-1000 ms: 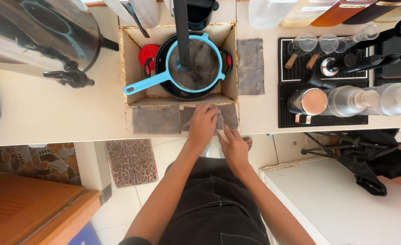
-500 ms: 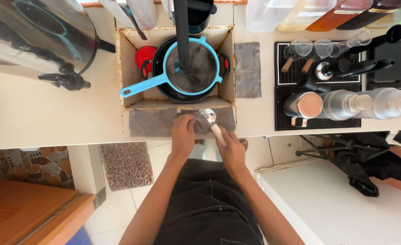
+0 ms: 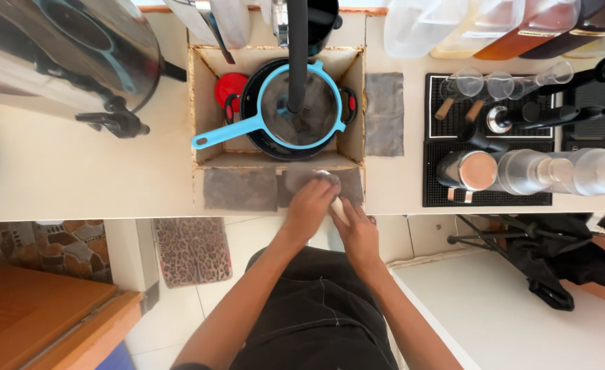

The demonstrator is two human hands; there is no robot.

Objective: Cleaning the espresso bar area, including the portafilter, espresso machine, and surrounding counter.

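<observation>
At the centre of the frame, the left hand [image 3: 309, 207] lay curled over a small shiny round object [image 3: 327, 177] on the grey cloth [image 3: 242, 189], so the wiping looked under way, not finished. The right hand [image 3: 359, 233] gripped its pale handle [image 3: 339, 209] just below. The object sat at the left fingertips, in front of the blue-rimmed strainer [image 3: 301, 108].
</observation>
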